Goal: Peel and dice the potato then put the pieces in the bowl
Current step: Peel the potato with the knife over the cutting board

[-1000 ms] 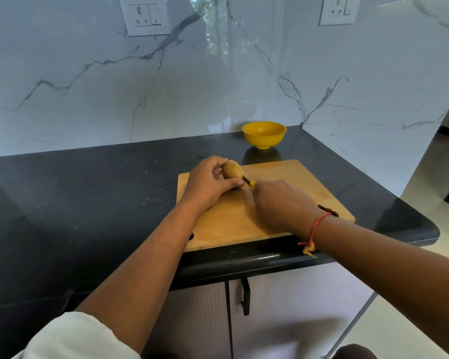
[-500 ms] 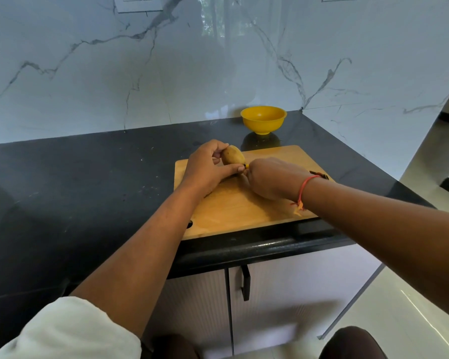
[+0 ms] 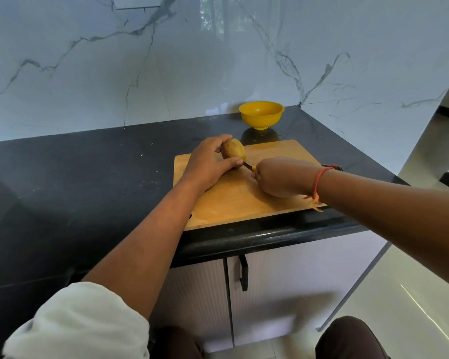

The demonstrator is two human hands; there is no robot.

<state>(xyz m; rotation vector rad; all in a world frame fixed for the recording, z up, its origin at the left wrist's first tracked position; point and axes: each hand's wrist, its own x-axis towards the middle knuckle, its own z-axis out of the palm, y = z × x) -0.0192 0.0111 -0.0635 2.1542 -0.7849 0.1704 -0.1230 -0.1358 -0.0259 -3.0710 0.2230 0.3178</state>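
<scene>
Your potato (image 3: 234, 151) sits in your left hand (image 3: 208, 165), fingers and thumb curled round it, over the far left corner of the cutting board (image 3: 244, 203). Your right hand (image 3: 280, 177) is closed round a small tool (image 3: 248, 166), its dark tip reaching the potato by your thumb. The board lies at the tabletop's (image 3: 88, 177) front edge; the yellow bowl (image 3: 261, 115) stands by the back edge.

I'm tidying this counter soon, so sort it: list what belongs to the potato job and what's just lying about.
For the job: potato, yellow-handled blade, cutting board, yellow bowl.
Lying about: dark item at the board's right edge, wall socket, cabinet handle.
</scene>
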